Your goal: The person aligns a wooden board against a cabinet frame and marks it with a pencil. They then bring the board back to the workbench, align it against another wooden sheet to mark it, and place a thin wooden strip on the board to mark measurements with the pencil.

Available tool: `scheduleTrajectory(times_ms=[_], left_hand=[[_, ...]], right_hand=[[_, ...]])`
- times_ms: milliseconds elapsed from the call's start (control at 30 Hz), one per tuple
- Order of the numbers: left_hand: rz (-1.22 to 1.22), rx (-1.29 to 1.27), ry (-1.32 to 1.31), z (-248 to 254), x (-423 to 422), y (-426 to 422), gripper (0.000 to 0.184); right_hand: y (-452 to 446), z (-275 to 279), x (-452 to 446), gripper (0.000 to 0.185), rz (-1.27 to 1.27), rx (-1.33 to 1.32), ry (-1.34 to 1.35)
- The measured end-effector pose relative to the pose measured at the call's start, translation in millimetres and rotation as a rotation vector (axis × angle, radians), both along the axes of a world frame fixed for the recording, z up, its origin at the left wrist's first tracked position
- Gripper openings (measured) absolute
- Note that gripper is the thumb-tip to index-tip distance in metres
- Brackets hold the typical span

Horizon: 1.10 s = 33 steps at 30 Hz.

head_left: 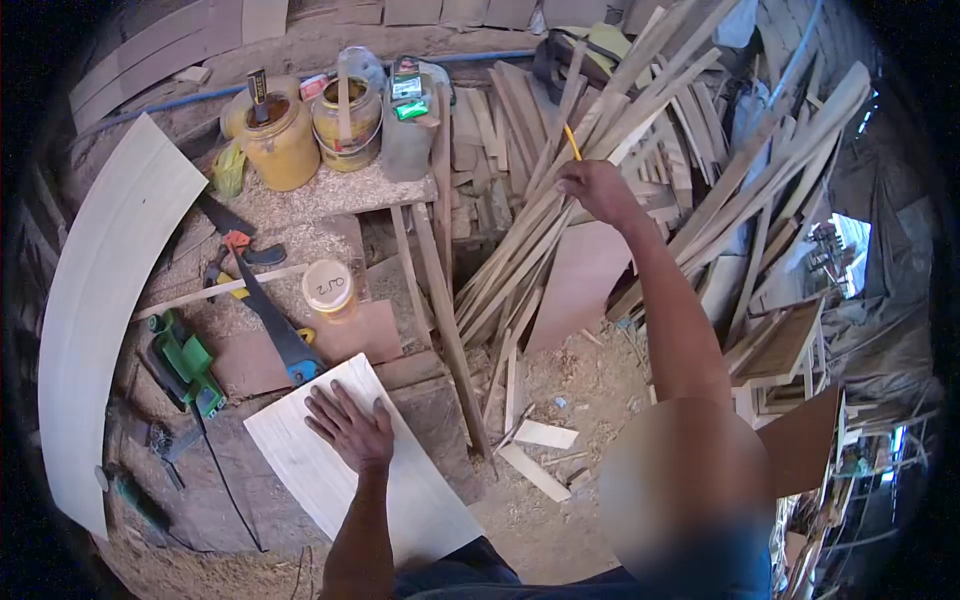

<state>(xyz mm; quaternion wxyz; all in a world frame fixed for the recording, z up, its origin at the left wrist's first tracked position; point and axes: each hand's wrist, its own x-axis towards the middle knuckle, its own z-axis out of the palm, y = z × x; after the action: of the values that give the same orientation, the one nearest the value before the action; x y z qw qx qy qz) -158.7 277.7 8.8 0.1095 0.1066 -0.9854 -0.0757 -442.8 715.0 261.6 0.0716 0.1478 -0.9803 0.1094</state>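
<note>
My left hand [352, 425] lies flat with spread fingers on a pale wooden board [420, 490] at the bench's near edge. Raised out to the right, my right hand [597, 190] is closed on a yellow pencil [572, 142], which points up over the long wood strips. Just beyond the board lies a handsaw [275, 325], its blade tip touching or close to the board's far edge. A lidded tub [329, 288] with writing on its lid stands near the saw.
A curved pale panel [110, 310] spans the left side. Nearby lies a green power tool [185, 362]. Yellow containers [280, 150] stand at the back. Long wood strips [520, 240] lean to the right, and offcuts [535, 472] lie on the sawdust-covered ground.
</note>
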Motion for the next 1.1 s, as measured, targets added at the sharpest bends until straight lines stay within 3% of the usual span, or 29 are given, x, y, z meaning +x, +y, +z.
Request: scheduleTrajectory(times_ms=[100, 233, 333, 400, 433, 667, 767, 800, 900, 933, 967, 1000, 1033, 1100], left_hand=[[-0.011, 0.022, 0.04, -1, 3, -2, 0.079], [-0.031, 0.055, 0.109, -2, 4, -9, 0.079], [-0.039, 0.098, 0.089, -2, 6, -12, 0.081], [-0.046, 0.139, 0.106, 0, 8, -14, 0.083], [-0.052, 0.159, 0.118, 2, 8, -15, 0.085], [-0.103, 0.305, 0.133, 6, 16, -26, 0.101], [-0.167, 0.401, -0.088, 16, 19, -41, 0.103], [-0.168, 0.36, -0.179, 34, 20, -45, 0.095], [-0.421, 1.202, -0.446, 21, 3, -47, 0.08], [-0.466, 1.489, -0.512, 37, 14, -48, 0.074], [-0.501, 1.777, -0.577, 63, 33, -42, 0.068], [-0.493, 1.893, -0.689, 120, 51, -42, 0.064], [-0.478, 2.007, -0.803, 175, 66, -42, 0.061], [-0.559, 2.285, -0.886, 205, 76, -41, 0.058]], right_hand=[[1, 7, -6, 0.026, -0.097, -0.057, 0.332], [-31, 83, 0, 0.026, -0.299, -0.33, 0.282], [-57, 143, 38, 0.03, -0.232, -0.509, 0.326], [-63, 178, 75, 0.029, -0.269, -0.46, 0.361], [-61, 195, 96, 0.029, -0.301, -0.382, 0.373], [-106, 288, 328, 0.03, -0.428, -0.803, 0.745], [-103, 313, 442, 0.029, -0.489, -0.854, 0.88], [-108, 318, 479, 0.026, -0.52, -0.89, 0.96], [-99, 307, 604, 0.025, -0.614, -0.846, 1.075], [-89, 298, 648, 0.032, -0.65, -0.842, 1.073], [-80, 281, 689, 0.042, -0.697, -0.88, 1.062], [-72, 264, 730, 0.054, -0.743, -0.918, 1.049], [-86, 248, 751, 0.05, -0.782, -1.085, 1.067], [-118, 217, 790, 0.046, -0.839, -1.435, 1.141]])
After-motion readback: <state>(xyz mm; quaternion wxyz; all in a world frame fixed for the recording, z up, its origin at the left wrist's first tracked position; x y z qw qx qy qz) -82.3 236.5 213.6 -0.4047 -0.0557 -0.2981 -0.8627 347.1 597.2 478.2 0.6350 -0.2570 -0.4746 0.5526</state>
